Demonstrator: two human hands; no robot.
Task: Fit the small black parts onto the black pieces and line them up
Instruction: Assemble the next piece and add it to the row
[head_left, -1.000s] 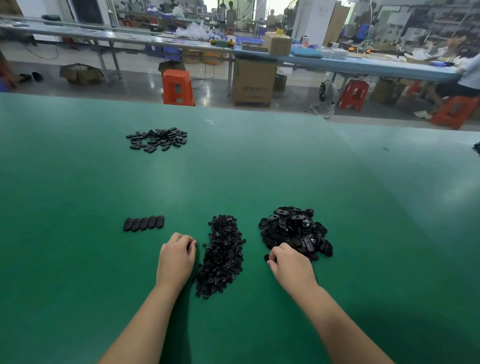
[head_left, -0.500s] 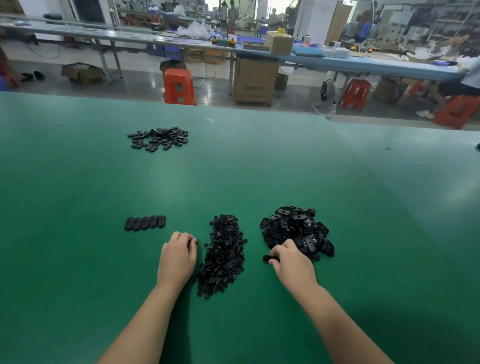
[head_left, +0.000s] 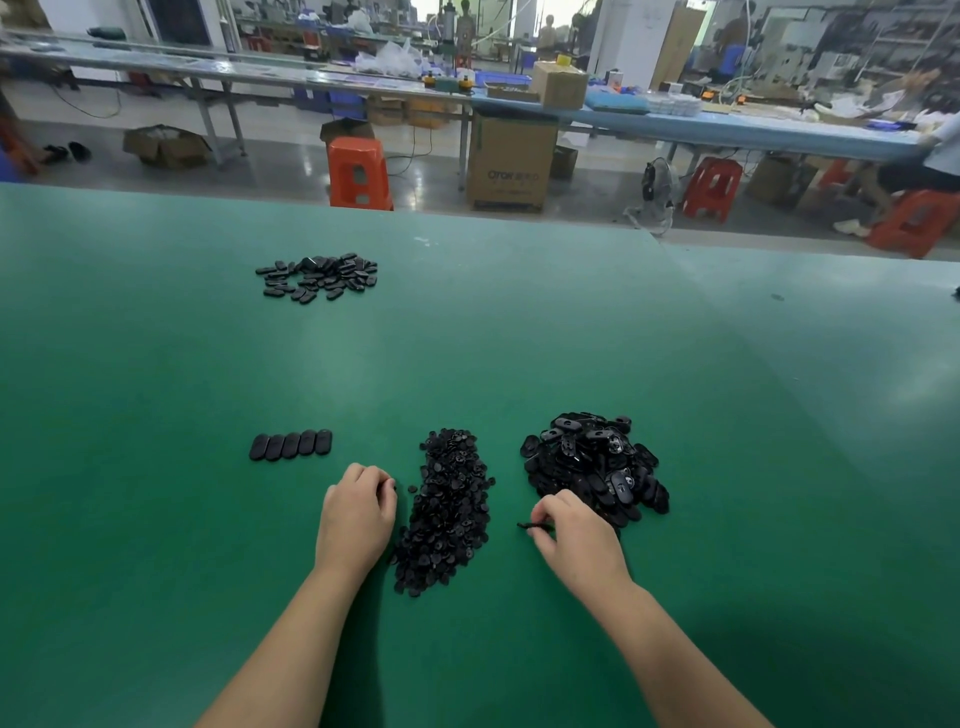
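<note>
So the right hand (head_left: 576, 535) has just come back off the heap of black pieces (head_left: 592, 465) with one in it. A second ago those fingers were down at the near-left edge of the heap, and now they're lifted a bit clear of it toward the middle, pinching a single black piece (head_left: 532, 526) edge-on between thumb and fingertips. The left hand (head_left: 358, 514) has barely budged: it sits right beside the long heap of small black parts (head_left: 449, 509), fingers curled in at the tips, with a tiny black bit showing at the fingertips. I think it's pinching one small part there, but it's too small to be sure. One loose small part (head_left: 413, 489) lies on the green surface (head_left: 519, 338) between that hand and the heap. My read is that both halves of the next unit are now picked up, or close to it, so the next move should be bringing the hands together and pushing the small part into the piece. The finished row (head_left: 291, 445) off to the left has five pieces side by side, touching, and hasn't changed. There's also a scattered batch of similar pieces (head_left: 317, 277) further back, well apart from everything else. Going by the size of both heaps, there's a long way to go.
</note>
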